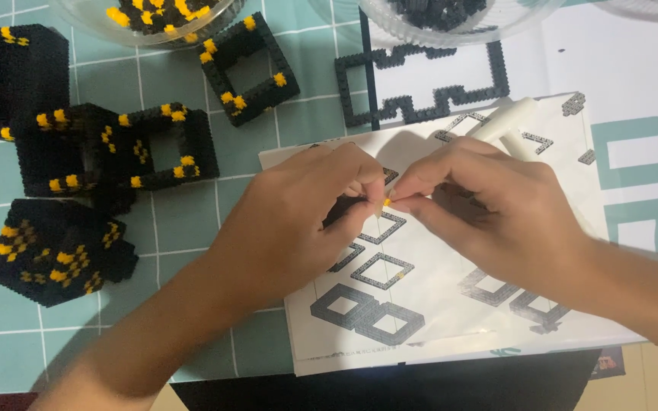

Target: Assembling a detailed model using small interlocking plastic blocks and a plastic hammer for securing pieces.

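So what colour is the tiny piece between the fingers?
Yellow piece, seen from the head camera.

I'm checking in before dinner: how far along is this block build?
Done: several black-and-yellow brick frames and cubes sit on the teal grid mat. In hand: left hand and right hand pinch a small yellow piece onto a black part over the white instruction sheet. Left: loose bricks remain in the clear bowls.

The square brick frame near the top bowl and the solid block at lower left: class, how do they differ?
The square frame is hollow, showing tablecloth through its middle; the solid block is closed. The frame carries a few scattered yellow studs; the block shows chequered yellow patches. Both are mainly black and lie untouched.
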